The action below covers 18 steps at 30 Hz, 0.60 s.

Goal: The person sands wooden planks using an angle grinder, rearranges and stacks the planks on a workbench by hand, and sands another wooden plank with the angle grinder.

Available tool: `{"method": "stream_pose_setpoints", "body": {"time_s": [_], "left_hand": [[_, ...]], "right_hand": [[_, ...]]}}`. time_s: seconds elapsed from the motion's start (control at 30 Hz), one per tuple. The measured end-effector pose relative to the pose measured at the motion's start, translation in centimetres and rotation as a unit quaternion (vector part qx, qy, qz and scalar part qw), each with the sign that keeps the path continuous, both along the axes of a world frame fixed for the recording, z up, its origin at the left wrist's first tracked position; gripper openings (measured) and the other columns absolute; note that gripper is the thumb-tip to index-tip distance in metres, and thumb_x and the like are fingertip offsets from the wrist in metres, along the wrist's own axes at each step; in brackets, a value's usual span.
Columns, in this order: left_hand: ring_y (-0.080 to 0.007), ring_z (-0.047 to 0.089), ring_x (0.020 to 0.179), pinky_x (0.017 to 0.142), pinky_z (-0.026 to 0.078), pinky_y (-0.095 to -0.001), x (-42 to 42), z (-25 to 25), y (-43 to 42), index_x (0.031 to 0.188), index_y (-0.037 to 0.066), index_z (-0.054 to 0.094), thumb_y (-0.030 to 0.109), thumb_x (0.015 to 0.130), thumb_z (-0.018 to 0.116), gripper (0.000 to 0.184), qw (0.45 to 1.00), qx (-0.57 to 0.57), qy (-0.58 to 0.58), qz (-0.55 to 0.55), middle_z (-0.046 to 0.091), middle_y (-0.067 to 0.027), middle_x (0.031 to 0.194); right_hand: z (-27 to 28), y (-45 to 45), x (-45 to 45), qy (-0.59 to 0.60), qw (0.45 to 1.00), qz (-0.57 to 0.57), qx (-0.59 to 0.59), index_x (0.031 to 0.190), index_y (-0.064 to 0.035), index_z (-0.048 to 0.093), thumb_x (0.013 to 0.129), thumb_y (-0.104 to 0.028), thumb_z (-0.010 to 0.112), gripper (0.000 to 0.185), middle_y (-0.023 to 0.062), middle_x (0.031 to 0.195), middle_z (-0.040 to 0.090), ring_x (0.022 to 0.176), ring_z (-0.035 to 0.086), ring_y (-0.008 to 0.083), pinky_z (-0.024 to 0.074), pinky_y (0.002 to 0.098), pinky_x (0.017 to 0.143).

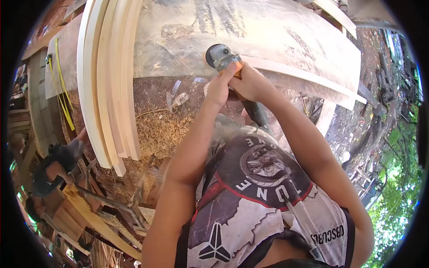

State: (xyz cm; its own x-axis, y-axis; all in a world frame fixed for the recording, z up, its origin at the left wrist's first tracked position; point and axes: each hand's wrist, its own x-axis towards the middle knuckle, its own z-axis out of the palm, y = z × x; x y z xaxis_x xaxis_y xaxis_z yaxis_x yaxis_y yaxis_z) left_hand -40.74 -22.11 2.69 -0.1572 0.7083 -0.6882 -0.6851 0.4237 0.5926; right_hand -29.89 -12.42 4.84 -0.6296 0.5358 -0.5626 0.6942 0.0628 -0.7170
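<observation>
Orange and grey, the power tool (225, 58) sits within the grip, the left hand (219, 87) and the right hand (252, 82) both clamped around its body. Its dark guard (210, 53) is just beyond the grip, over the dusty table (174, 58). A pale wood strip (290, 70) runs along the table's edge, right of the grip. Left of it lie long boards (105, 80), then a yellow measuring tape (69, 121); wood shavings (165, 134) spread below, nearer the body.
</observation>
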Motion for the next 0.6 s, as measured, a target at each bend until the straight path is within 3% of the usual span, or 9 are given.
{"method": "stream_pose_setpoints", "body": {"time_s": [0.1,0.2,0.27,0.4,0.6], "left_hand": [[-0.0210,0.073,0.078,0.060,0.062,-0.0342,-1.0,-0.4,-0.8,0.116,0.003,0.070,0.062,0.093,0.066,0.063,1.000,0.006,-0.012,0.018,0.070,-0.0122,0.097],[-0.0202,0.072,0.083,0.066,0.060,-0.0329,-0.1,-0.6,-0.3,0.115,0.000,0.071,0.061,0.092,0.066,0.065,1.000,0.014,-0.005,0.006,0.071,-0.0128,0.099],[-0.0184,0.069,0.087,0.072,0.056,-0.0313,1.1,-0.9,0.5,0.111,0.000,0.073,0.061,0.092,0.067,0.064,0.995,0.024,0.074,-0.064,0.072,-0.0112,0.101],[-0.0162,0.067,0.090,0.076,0.053,-0.0302,1.1,-1.0,1.2,0.109,0.004,0.075,0.063,0.091,0.065,0.062,0.991,0.032,0.080,-0.100,0.072,-0.0078,0.102],[-0.0177,0.069,0.089,0.075,0.056,-0.0312,-2.9,-0.3,-1.2,0.115,0.004,0.074,0.062,0.092,0.065,0.063,0.998,0.020,0.055,-0.035,0.072,-0.0083,0.103]], "right_hand": [[0.8,-0.5,-1.5,-0.041,0.999,-0.002,-0.010,0.120,0.0042,0.059,0.088,-0.037,0.065,0.053,0.0290,0.105,0.070,0.102,0.069,0.0439,0.0539,0.0472,0.089],[1.0,-0.4,-0.3,-0.021,1.000,0.008,-0.009,0.124,0.0020,0.059,0.088,-0.034,0.065,0.051,0.0260,0.104,0.071,0.101,0.070,0.0407,0.0544,0.0459,0.088],[-0.1,-0.6,1.8,0.000,0.997,-0.077,-0.012,0.125,0.0009,0.060,0.090,-0.029,0.064,0.046,0.0212,0.102,0.073,0.097,0.071,0.0337,0.0551,0.0432,0.086],[0.3,-0.8,2.1,0.010,0.992,-0.117,-0.054,0.124,0.0013,0.061,0.091,-0.021,0.060,0.040,0.0179,0.100,0.072,0.092,0.070,0.0262,0.0553,0.0389,0.083],[1.1,-1.4,-3.3,-0.010,0.999,-0.019,-0.042,0.122,0.0014,0.062,0.089,-0.028,0.063,0.043,0.0232,0.103,0.072,0.095,0.071,0.0333,0.0554,0.0425,0.086]]}}
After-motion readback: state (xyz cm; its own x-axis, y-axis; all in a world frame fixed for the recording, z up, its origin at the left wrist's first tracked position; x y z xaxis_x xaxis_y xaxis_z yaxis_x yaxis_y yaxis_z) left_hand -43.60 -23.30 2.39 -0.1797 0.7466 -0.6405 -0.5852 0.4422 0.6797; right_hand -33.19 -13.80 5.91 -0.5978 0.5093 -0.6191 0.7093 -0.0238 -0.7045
